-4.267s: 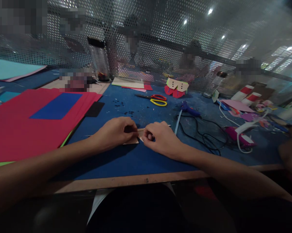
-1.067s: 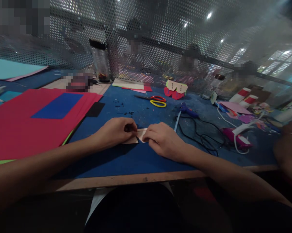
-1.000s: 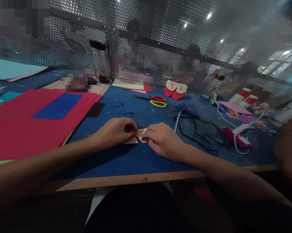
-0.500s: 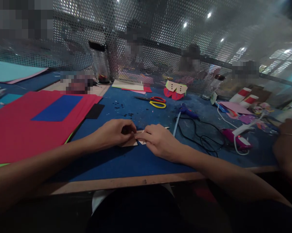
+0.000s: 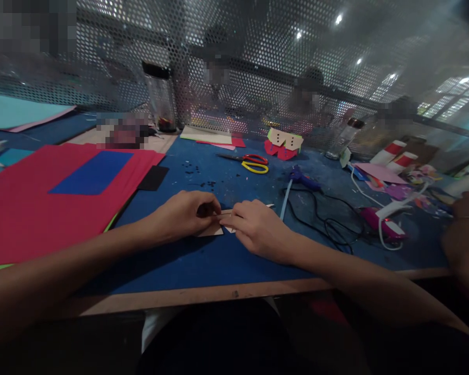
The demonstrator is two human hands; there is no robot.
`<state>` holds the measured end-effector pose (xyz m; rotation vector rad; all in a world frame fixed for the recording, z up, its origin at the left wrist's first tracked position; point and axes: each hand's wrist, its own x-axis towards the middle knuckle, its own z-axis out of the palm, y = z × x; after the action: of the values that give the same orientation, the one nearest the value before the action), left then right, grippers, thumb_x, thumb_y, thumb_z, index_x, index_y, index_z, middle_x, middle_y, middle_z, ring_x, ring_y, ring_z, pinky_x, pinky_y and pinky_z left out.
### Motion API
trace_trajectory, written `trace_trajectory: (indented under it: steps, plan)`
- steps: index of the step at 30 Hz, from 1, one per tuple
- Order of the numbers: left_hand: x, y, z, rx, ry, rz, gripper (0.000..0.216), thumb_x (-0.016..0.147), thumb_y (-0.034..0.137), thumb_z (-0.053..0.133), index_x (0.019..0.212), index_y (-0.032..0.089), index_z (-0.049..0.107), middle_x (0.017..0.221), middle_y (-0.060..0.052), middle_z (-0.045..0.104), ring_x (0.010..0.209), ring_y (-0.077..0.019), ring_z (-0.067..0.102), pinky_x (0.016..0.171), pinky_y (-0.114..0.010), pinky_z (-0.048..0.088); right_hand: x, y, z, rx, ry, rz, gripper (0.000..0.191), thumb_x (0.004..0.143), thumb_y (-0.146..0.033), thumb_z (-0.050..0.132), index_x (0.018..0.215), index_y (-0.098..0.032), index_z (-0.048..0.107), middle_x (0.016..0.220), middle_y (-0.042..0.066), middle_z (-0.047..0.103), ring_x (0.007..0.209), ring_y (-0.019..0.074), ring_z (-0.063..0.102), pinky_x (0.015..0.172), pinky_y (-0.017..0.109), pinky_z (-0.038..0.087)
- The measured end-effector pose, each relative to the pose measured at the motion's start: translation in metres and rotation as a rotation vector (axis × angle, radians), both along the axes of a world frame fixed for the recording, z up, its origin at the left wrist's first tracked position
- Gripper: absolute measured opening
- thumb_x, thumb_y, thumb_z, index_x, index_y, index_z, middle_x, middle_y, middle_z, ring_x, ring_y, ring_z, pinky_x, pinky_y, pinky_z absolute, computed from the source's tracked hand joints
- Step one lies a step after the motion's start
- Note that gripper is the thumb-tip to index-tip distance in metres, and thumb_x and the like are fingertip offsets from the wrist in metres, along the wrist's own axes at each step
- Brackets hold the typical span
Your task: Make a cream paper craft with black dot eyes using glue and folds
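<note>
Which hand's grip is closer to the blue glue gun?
Right. The right grip is apart from the blue glue gun, to its near left; the left grip is farther left.

Cream paper, mostly under my fingers

The cream paper (image 5: 211, 230) lies low against the blue counter (image 5: 203, 268), near the edge closest to me, partly covered by my left hand (image 5: 184, 213) and my right hand (image 5: 260, 226). It is plain and pale, a little tan in this dim light. On the left, a flat portion shows below my fingers, with a straight near edge ending in a sharp corner. To the right of that corner, a gap opens on the blue; beyond it, another pale portion runs under my right fingertips. A thin dark line crosses the far part (a crease or an edge, I can't tell which).
</note>
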<state>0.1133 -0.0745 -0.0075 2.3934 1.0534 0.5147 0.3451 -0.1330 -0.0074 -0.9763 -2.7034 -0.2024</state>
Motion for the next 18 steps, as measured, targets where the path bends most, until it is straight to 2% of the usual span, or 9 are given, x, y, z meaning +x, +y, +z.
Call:
trace_trajectory:
  steps: [9, 18]
  plan:
    - [0.0007, -0.0002, -0.0001, 0.016, 0.009, -0.004, 0.021, 0.087, 0.037, 0.062, 0.093, 0.022, 0.075, 0.083, -0.001, 0.077, 0.073, -0.0176, 0.068, 0.065, -0.025, 0.045, 0.0011, 0.0013, -0.0012, -0.045, 0.014, -0.012, 0.030, 0.100, -0.012, 0.053, 0.125, -0.018, 0.069, 0.101, 0.008, 0.065, 0.095, 0.0236, 0.055, 0.079, 0.036, 0.036]
    - [-0.0004, -0.0002, -0.0008, 0.011, -0.013, -0.015, 0.019, 0.086, 0.035, 0.063, 0.092, 0.022, 0.075, 0.080, 0.000, 0.075, 0.070, -0.0163, 0.066, 0.064, -0.025, 0.045, 0.0011, 0.0018, -0.0030, -0.026, 0.021, 0.004, 0.029, 0.100, -0.013, 0.053, 0.123, -0.019, 0.069, 0.101, 0.008, 0.064, 0.095, 0.0237, 0.054, 0.078, 0.036, 0.036]
